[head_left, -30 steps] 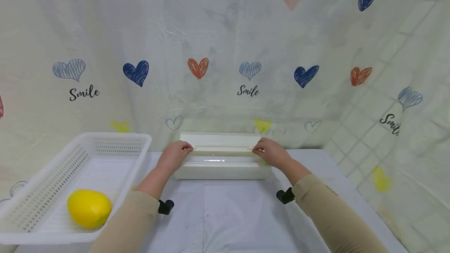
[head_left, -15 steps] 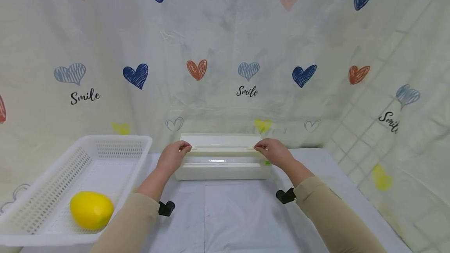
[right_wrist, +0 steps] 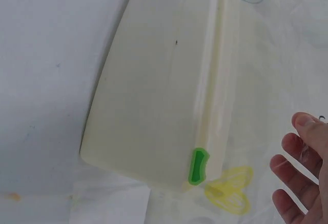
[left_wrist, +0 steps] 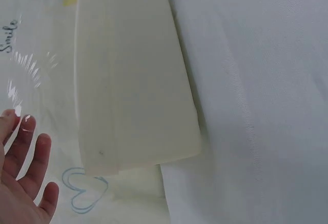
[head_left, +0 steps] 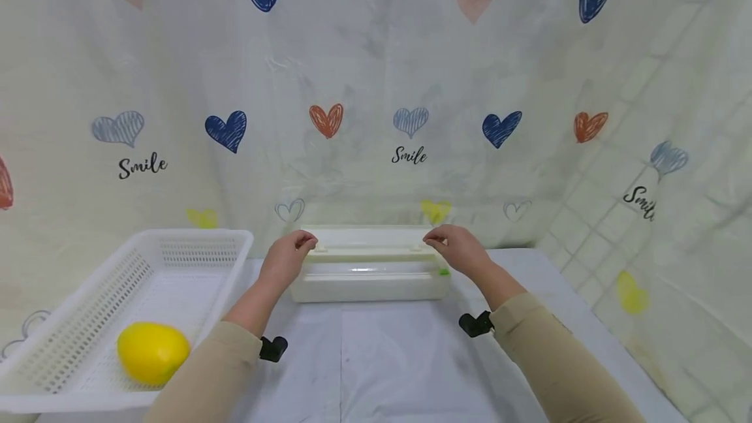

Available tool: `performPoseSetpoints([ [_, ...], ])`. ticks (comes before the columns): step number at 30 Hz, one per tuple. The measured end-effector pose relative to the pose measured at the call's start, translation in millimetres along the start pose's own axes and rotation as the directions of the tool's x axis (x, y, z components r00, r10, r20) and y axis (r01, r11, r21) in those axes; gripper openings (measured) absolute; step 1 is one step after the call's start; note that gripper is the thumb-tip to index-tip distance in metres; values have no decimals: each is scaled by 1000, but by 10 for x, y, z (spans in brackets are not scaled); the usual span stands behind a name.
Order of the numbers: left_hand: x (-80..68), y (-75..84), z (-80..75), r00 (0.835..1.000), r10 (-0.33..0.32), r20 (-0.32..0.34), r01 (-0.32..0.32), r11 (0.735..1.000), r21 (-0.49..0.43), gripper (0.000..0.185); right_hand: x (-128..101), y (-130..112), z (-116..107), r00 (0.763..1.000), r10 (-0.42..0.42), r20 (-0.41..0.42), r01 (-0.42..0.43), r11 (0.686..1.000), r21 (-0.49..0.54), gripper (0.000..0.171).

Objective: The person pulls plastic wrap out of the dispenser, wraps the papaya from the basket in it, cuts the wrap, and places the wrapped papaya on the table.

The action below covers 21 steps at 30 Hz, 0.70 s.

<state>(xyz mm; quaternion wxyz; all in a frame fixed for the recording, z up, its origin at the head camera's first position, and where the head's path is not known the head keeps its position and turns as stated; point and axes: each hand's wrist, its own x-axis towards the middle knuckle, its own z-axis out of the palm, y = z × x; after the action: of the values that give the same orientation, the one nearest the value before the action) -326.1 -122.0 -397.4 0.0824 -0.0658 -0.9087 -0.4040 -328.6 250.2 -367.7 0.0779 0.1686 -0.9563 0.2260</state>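
Left hand: left hand (head_left: 286, 258) reaches forward to the left end of the long cream plastic dispenser box (head_left: 371, 271); fingers pinch a clear film edge (left_wrist: 23, 75)
Right hand: right hand (head_left: 457, 250) at the box's right end; fingers curled, pinching the same film
Box: lies across the white-covered table (head_left: 388, 364) between the two hands, below their fingertips; one green tab (right_wrist: 198, 166) at its right end
Count: one box, one white perforated plastic basket (head_left: 70, 338), one yellow lemon-shaped fruit (head_left: 153, 352) inside it

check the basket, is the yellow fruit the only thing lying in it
Yes, in the head view the white basket holds just one yellow fruit near its front end.
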Motion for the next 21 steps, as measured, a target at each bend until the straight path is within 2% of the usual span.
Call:
performPoseSetpoints([
  [4, -8, 28, -51, 1000, 5, 12, -5, 1000, -10, 26, -5, -47, -44, 1000, 4, -5, -4, 1000, 0, 22],
  [12, 7, 101, -139, 999, 41, -19, -41, 999, 6, 26, 39, -78, -141, 1000, -24, -7, 23, 999, -36, 22],
  [21, 3, 234, -250, 999, 44, -13, -44, 999, 21, 27, 62, -132, -299, 998, -61, -33, 59, 996, -66, 18],
])
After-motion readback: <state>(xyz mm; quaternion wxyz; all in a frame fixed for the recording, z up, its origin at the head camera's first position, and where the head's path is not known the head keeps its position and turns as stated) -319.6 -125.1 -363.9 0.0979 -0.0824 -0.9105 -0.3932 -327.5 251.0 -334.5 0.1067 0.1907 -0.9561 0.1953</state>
